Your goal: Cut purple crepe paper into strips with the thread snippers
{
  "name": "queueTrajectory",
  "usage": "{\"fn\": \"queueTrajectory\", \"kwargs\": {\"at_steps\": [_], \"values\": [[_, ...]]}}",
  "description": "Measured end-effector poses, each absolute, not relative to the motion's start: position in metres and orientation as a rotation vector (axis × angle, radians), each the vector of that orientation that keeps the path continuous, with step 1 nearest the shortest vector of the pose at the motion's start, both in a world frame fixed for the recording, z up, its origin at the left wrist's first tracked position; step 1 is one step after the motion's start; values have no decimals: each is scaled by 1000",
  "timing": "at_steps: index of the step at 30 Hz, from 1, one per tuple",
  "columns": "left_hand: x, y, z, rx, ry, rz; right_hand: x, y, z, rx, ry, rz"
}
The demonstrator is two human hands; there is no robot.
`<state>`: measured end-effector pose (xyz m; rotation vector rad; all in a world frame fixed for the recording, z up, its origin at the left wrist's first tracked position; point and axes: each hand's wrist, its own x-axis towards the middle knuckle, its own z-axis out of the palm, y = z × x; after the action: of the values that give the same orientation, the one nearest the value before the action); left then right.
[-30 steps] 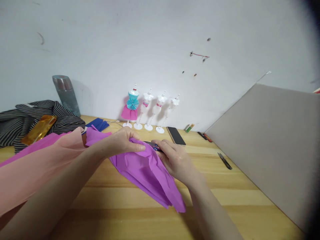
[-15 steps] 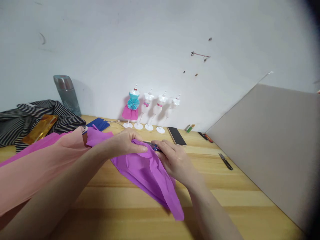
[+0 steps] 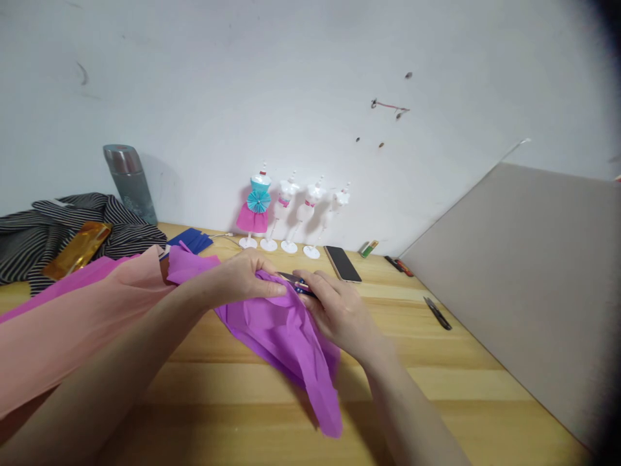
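My left hand [image 3: 247, 279] pinches the upper edge of a purple crepe-like sheet [image 3: 272, 330] between thumb and fingers. My right hand [image 3: 337, 310] is closed round a small pair of dark scissors [image 3: 301, 285], whose blades point left at the sheet's edge close to my left thumb. How far the blades are apart is hard to make out. The sheet hangs in folds below both hands, and a long strip of it droops toward the front of the wooden table [image 3: 218, 395]. Part of the scissors' handles is hidden by my right fingers.
Peach sheets [image 3: 107, 304] and a striped cloth [image 3: 126, 226] with a gold packet [image 3: 77, 249] lie left. Behind stand a bottle [image 3: 130, 184], a dressed mini mannequin [image 3: 257, 204] and several bare ones. A phone [image 3: 343, 264] and thread snips [image 3: 437, 313] lie right of centre.
The hanging strip of the purple sheet has swung slightly left and down. The scissors have shifted a little at the edge, while my left hand has stayed in place.
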<state>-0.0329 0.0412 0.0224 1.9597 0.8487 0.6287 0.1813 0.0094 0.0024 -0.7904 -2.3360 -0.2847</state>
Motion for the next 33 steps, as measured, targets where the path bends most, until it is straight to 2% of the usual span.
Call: {"fn": "queueTrajectory", "kwargs": {"at_steps": [8,19,33], "values": [[-32,42,20,1995,884,603,181,10,1,-798,-2340,-289],[-57,41,42,2012,993,499,182,10,2,-816,-2344,-249],[-52,38,48,2081,1024,628,181,11,1,-832,-2331,-295]]}}
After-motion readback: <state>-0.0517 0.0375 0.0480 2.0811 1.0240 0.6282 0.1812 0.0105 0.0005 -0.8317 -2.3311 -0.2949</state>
